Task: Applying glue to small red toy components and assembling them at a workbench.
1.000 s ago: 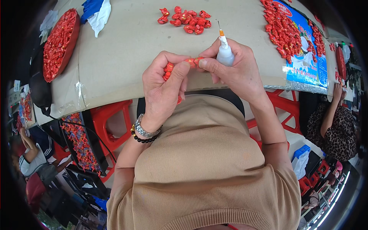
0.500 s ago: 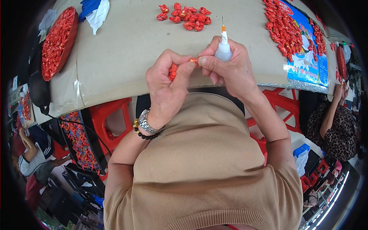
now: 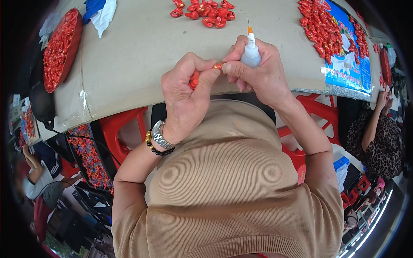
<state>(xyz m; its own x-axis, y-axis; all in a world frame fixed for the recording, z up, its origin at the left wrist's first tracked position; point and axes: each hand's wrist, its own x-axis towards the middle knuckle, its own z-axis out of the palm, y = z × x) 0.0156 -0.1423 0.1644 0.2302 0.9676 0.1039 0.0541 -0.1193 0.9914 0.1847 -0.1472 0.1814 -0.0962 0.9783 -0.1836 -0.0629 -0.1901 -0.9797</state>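
Note:
My left hand (image 3: 186, 92) is closed around several small red pieces (image 3: 194, 80), and its thumb and forefinger pinch one small red and gold piece (image 3: 218, 66). My right hand (image 3: 258, 71) meets it at that piece and also grips a small white glue bottle (image 3: 250, 53) with an orange nozzle and thin needle tip pointing up. Both hands hover just above the near edge of the cardboard-covered table (image 3: 142, 47). A metal watch and a bead bracelet sit on my left wrist.
A small heap of red pieces (image 3: 204, 10) lies at the table's far middle. A bigger spread of red pieces (image 3: 320, 26) lies on a blue printed sheet (image 3: 348, 60) at right. A red tray (image 3: 60, 47) full of pieces sits far left. Red plastic stools (image 3: 124, 124) stand below; other people sit at both sides.
Both hands have drawn slightly nearer and closer together, the fingertips now meeting on the small piece. The glue bottle stays upright in my right hand.

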